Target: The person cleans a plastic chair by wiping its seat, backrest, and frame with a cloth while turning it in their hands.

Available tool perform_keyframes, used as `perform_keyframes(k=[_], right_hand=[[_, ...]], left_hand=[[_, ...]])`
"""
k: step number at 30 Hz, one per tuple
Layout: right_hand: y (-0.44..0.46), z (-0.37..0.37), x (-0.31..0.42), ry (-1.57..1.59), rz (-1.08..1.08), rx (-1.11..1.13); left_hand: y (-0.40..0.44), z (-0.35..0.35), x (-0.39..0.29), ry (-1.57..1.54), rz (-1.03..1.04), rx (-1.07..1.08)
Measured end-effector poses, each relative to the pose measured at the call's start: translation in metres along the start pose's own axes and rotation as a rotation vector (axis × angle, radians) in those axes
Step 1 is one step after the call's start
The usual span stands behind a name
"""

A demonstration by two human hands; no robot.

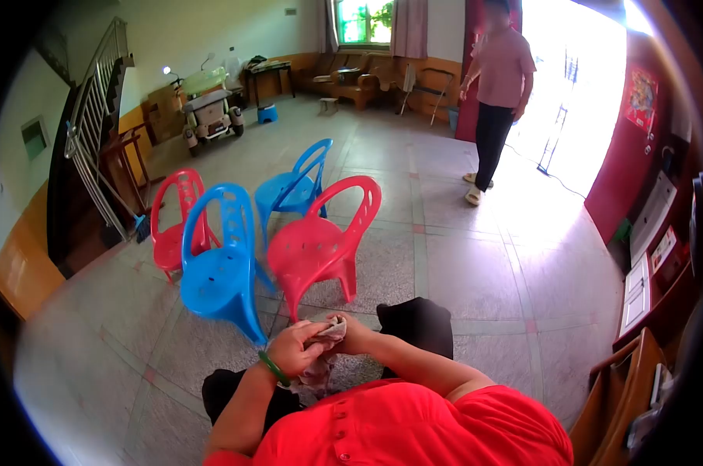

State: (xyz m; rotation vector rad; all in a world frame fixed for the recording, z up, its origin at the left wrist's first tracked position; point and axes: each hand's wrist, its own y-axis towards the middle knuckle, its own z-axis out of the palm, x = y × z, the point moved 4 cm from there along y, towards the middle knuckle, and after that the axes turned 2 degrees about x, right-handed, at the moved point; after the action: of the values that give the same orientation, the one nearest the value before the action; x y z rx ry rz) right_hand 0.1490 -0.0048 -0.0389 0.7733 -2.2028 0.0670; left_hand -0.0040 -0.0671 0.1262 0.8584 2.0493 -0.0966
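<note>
A cloth [332,334] is bunching between the two hands at the near middle, above the wearer's lap, its loose end hanging down between the dark-clad knees. The left hand [293,349], with a green bangle [273,368] circling its wrist, is gripping the cloth with bent fingers; the right hand [354,335] is closing its fingers round the cloth's upper right part. Just beyond the hands, four plastic chairs are standing close together: a near blue chair [215,279], a near red chair [308,248] to its right, a far blue chair [288,194] behind, and a small red chair [173,248] on the left. At the far left a scooter [211,115] is standing by a blue stool [267,114], while a broom [142,227] is leaning nearer the stair railing [95,101]. At the far right a person [506,70] is standing beside the bright doorway, facing the room.
</note>
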Motion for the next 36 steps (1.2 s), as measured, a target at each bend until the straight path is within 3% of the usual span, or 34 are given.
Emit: perform_keyframes(k=[1, 3, 5, 7, 9, 11, 13, 15, 16, 17, 18, 19, 21, 22, 23, 24, 25, 26, 28, 33, 34, 36], right_hand=[[-0.002, -0.008, 0.005, -0.041, -0.012, -0.015], [-0.003, -0.043, 0.066, -0.001, 0.001, 0.187], [-0.002, -0.049, 0.068, 0.111, 0.022, 0.152], [0.001, -0.041, 0.049, 0.333, 0.543, 0.358], [0.007, -0.042, 0.051, 0.277, 0.535, 0.379], [0.017, -0.049, 0.053, 0.355, 0.332, 0.044], [0.028, -0.046, 0.050, 0.337, 0.340, -0.003], [0.039, -0.051, 0.054, 0.182, 0.559, -0.050], [0.042, -0.047, 0.055, 0.222, 0.524, -0.008], [0.045, -0.040, 0.055, 0.215, 0.533, -0.007], [0.046, -0.025, 0.057, 0.406, 0.538, 0.024], [0.051, -0.016, 0.065, 0.598, 0.542, 0.054], [0.053, -0.003, 0.091, 0.884, 0.764, 0.134], [0.061, 0.000, 0.104, 1.124, 0.577, 0.156], [0.058, 0.000, 0.112, 1.331, 0.681, 0.307], [0.063, 0.007, 0.116, 1.621, 0.598, 0.361], [0.067, 0.014, 0.119, 1.909, 0.500, 0.417], [0.069, 0.016, 0.119, 1.907, 0.503, 0.413], [0.071, 0.017, 0.124, 2.182, 0.408, 0.480], [0.073, 0.036, 0.104, 2.051, 0.413, 0.510], [0.073, 0.043, 0.097, 2.058, 0.435, 0.498], [0.072, 0.050, 0.090, 2.062, 0.518, 0.458]], left_hand=[[0.005, -0.001, -0.003, 0.051, 0.032, 0.047], [0.012, -0.008, -0.004, 0.080, 0.038, 0.044], [0.015, -0.021, 0.005, -0.002, -0.007, -0.061], [0.016, -0.040, 0.032, 0.059, 0.001, -0.212], [0.009, -0.053, 0.059, 0.118, -0.072, -0.399], [0.001, -0.050, 0.094, 0.239, -0.064, -0.464], [-0.009, -0.031, 0.118, 0.351, -0.058, -0.521], [-0.015, 0.009, 0.152, -0.353, -0.488, -0.239], [-0.016, 0.023, 0.150, -0.365, -0.489, -0.239], [-0.022, 0.043, 0.157, -0.761, -0.788, -0.287], [-0.030, 0.064, 0.160, -1.163, -1.083, -0.319], [-0.032, 0.072, 0.172, -1.178, -1.082, -0.308], [-0.016, 0.063, 0.189, -0.187, -0.213, -0.336], [-0.009, 0.063, 0.184, -0.464, -0.409, -0.398], [-0.005, 0.064, 0.179, -0.808, -0.593, -0.547], [-0.001, 0.066, 0.171, -1.094, -0.746, -0.757], [-0.011, 0.046, 0.157, -1.491, -0.572, -0.647], [-0.023, 0.026, 0.140, -1.865, -0.461, -0.485], [-0.018, 0.022, 0.141, -1.882, -0.417, -0.482], [-0.016, 0.029, 0.156, -1.905, -0.192, -0.491], [-0.017, 0.027, 0.167, -1.598, -0.155, -0.576], [-0.008, 0.029, 0.163, -1.939, -0.235, -0.494]])
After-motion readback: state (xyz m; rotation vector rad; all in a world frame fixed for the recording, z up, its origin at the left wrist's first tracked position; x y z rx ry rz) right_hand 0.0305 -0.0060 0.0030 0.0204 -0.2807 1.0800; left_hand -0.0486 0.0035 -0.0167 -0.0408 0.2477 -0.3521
